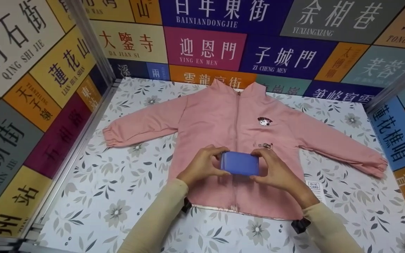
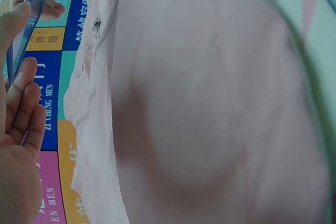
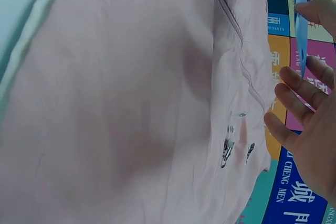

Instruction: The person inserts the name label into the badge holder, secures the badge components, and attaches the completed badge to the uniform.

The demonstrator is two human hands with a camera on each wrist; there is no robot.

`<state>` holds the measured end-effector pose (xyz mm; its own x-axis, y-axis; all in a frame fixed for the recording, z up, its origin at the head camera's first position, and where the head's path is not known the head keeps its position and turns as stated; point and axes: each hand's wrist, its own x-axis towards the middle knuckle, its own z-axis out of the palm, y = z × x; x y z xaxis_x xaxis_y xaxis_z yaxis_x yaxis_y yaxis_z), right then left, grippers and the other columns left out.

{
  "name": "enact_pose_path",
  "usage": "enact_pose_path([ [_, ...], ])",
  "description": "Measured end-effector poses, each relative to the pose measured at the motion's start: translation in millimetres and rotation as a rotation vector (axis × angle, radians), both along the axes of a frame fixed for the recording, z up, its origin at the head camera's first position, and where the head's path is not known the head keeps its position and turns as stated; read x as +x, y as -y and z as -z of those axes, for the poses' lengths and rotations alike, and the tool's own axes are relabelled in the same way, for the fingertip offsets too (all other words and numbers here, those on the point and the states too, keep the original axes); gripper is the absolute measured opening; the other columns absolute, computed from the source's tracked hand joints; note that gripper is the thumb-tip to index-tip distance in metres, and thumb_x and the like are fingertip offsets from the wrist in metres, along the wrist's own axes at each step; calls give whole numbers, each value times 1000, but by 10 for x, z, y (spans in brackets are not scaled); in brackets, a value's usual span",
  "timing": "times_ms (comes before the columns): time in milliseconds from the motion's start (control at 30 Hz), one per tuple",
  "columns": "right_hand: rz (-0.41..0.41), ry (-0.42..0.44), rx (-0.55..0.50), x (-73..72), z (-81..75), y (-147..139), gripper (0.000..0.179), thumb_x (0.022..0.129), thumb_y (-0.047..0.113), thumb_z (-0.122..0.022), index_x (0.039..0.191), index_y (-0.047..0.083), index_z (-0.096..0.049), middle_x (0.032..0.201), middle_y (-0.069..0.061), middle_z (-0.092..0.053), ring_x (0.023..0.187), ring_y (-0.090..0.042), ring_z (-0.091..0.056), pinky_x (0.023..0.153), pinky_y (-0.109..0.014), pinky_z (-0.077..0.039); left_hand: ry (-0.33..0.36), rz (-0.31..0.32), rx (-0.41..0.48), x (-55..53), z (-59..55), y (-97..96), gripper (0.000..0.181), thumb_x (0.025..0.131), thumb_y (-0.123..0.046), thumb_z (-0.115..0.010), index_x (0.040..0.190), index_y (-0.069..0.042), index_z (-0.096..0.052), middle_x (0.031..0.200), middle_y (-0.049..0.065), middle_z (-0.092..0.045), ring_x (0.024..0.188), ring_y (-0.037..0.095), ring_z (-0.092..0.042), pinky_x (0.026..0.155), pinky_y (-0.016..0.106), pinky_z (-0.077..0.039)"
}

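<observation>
A thin, flat blue rectangle (image 1: pixel 240 163) with rounded corners is held over the lower front of a pink zip-up jacket (image 1: pixel 206 119). My left hand (image 1: pixel 202 165) pinches its left end between thumb and fingers, and my right hand (image 1: pixel 278 170) pinches the right end the same way. Seen edge-on in the right wrist view, the blue rectangle (image 3: pixel 301 30) is very slim; in the left wrist view it looks partly see-through. Beneath the hands the jacket lies front up, sleeves spread to both sides, zipper (image 1: pixel 237 123) closed down the middle.
The jacket lies on a white table (image 1: pixel 118 182) with a grey floral print. A white card (image 1: pixel 314 188) printed "ID/IC CARD" lies at the jacket's lower right side. Panels with coloured street-name signs (image 1: pixel 206 47) stand behind and along both sides.
</observation>
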<state>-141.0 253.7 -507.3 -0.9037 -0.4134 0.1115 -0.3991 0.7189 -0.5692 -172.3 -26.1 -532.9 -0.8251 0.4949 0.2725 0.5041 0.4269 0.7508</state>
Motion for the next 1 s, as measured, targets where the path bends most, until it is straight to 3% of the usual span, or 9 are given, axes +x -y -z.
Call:
enact_pose_path([
  [300, -32, -174, 57, -11, -10, -51, 77, 61, 43, -93, 126, 14, -64, 126, -5, -63, 122, -27, -53, 107, -52, -42, 7, 10, -35, -6, -16, 20, 73, 61, -32, -95, 127, -20, -66, 91, 0, -65, 85, 17, -60, 75, 24, -50],
  [667, -33, -288, 103, 35, 45, -92, 78, 62, 47, -91, 125, 9, -66, 120, -5, -67, 114, -23, -58, 100, -47, -49, -55, 8, -49, 23, 36, 0, 73, 60, -31, -95, 126, -17, -66, 90, 0, -69, 85, 14, -59, 75, 23, -49],
  [833, -22, -307, 89, 50, 47, -119, 78, 61, 47, -91, 124, 9, -67, 118, -5, -67, 112, -22, -57, 98, -47, -49, 26, 41, -41, 24, 5, -19, 76, 65, -28, -93, 132, -13, -62, 99, 3, -68, 91, 16, -61, 84, 32, -54],
  [1000, -2, -284, 73, 60, 79, -126, 76, 62, 48, -91, 124, 10, -67, 117, -4, -67, 111, -21, -57, 98, -45, -47, 124, 60, -20, 23, 3, -24, 65, 77, -22, -83, 137, -12, -58, 102, 6, -68, 95, 17, -63, 90, 36, -56],
])
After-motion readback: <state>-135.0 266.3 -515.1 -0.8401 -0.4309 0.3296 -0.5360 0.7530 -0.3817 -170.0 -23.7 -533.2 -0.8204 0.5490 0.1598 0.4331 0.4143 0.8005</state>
